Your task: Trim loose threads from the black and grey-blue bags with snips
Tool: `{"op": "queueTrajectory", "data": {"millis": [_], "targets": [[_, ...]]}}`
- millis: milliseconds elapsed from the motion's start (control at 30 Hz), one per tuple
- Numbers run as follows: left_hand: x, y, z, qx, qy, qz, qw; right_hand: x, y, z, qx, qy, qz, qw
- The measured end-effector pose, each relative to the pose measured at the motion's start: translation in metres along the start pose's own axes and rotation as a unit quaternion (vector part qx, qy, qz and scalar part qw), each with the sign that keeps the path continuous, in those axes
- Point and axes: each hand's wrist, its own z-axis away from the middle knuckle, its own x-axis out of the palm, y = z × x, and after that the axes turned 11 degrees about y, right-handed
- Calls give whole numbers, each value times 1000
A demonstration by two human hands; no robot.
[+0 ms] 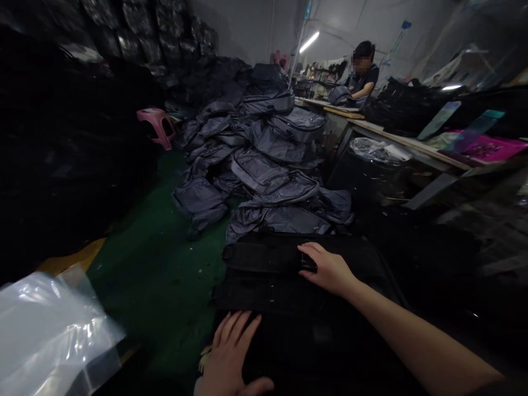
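Note:
A black backpack [284, 341] lies flat in front of me, with padded shoulder straps [259, 257] running across its upper part. My left hand [231, 346] rests palm down near its left edge, fingers stretched out and thumb apart. Farther up, my right hand [328, 268] curls thumb and fingers around part of a black strap. Between those fingers a small dark piece with a thin light mark shows, possibly a buckle. Much of the backpack's detail is lost in the dark.
Dark grey backpacks [272, 170] are heaped on the green floor [157, 264] ahead. Clear plastic bags [53, 330] lie at lower left, below a pink stool [157, 124]. A long worktable [396, 140] runs along the right, where another person [365, 77] handles a bag. Wrapped bundles are stacked behind.

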Motion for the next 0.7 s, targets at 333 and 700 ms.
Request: {"op": "queueTrajectory", "data": {"millis": [333,700], "targets": [[-56,10,-67,-85,214,185,955,4,1,0,-14,-1,-17,1000],[-28,-10,-139,-51,135,226,963,1,7,7,-14,-4,-20,1000]]}}
